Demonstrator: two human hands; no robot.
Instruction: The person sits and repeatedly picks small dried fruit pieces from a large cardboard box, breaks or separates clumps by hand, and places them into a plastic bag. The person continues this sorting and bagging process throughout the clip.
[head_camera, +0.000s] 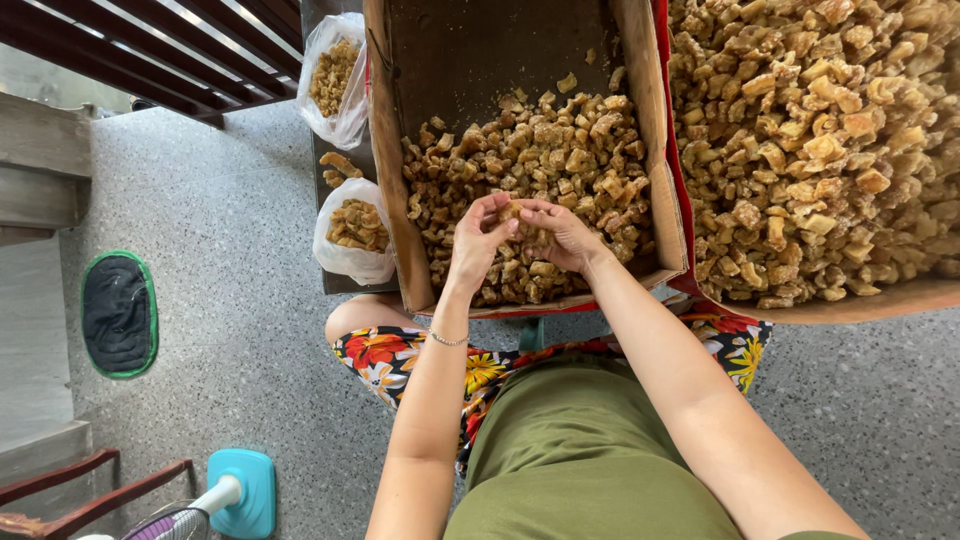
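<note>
Both my hands meet over a cardboard box (390, 150) holding a heap of golden-brown fried crispy pieces (560, 150). My left hand (475, 240) and my right hand (555, 232) together pinch one crispy piece (512, 210) between the fingertips, just above the heap. A thin bracelet circles my left wrist. The fingers hide most of that piece.
A second, larger box (880, 300) full of the same pieces lies to the right. Two open clear bags (340, 260) of pieces stand left of the box. A dark mat (118, 313), a fan base (245, 490) and a wooden chair (60, 490) are on the speckled floor.
</note>
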